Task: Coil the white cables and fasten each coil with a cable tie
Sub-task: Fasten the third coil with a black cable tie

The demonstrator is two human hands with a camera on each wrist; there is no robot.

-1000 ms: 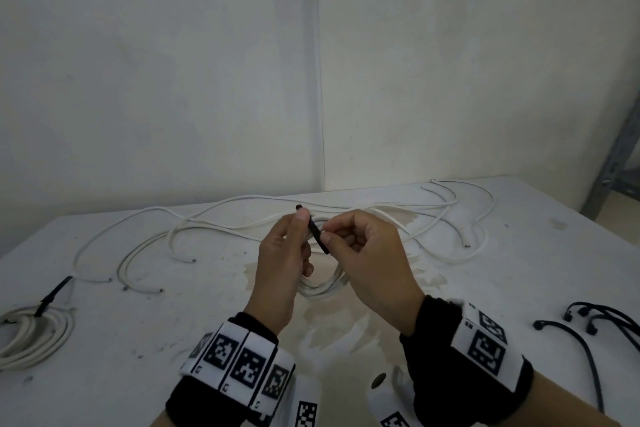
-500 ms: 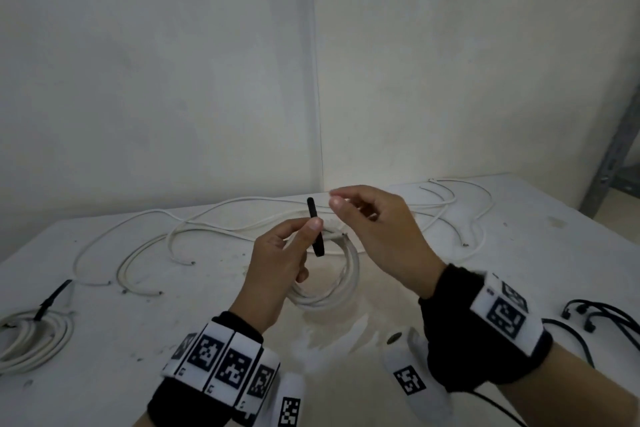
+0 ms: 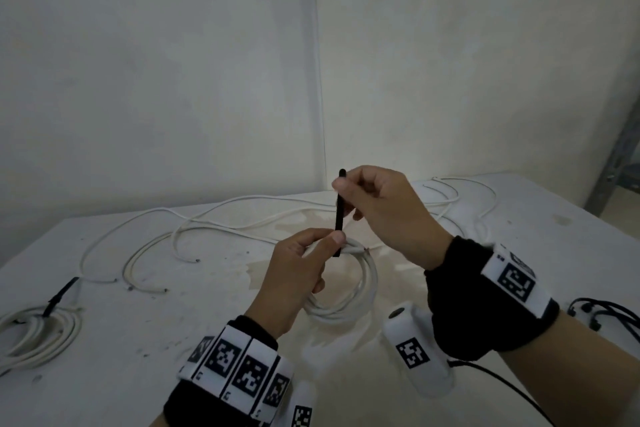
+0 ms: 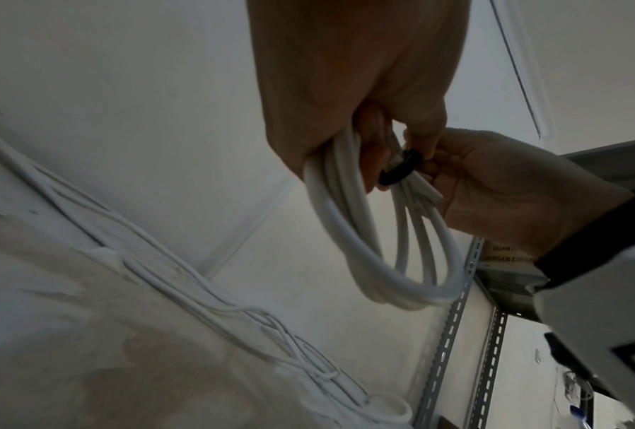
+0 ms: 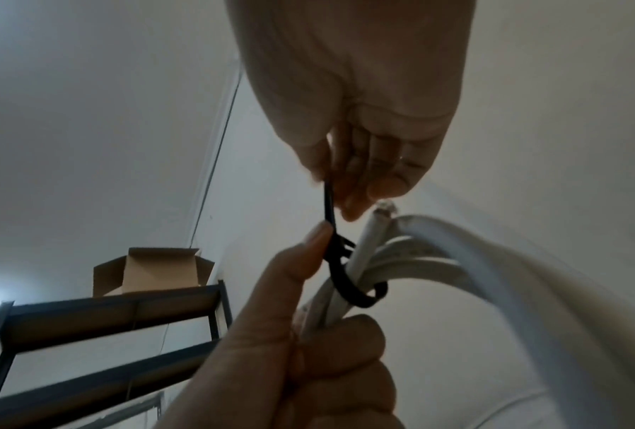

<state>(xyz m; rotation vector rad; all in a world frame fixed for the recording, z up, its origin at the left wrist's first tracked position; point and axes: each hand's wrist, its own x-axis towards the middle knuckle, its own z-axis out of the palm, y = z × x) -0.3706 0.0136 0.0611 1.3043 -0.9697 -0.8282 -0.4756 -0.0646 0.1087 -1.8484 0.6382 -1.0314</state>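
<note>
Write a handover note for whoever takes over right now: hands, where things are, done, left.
Left hand: grips the white coil, thumb on the black cable tie.
Right hand: pinches the tie's free end, pulling up.
Tie is looped around the coil, tail through its head; not yet snug.
Done: tied coil at table's left.
Left: cinch this tie, then coil the loose cables. Spare ties lie at right.

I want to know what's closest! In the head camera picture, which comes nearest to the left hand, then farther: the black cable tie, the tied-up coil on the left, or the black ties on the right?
1. Black cable tie, in the left hand grip.
2. Tied coil, far left on the table.
3. Spare black ties, far right edge.
</note>
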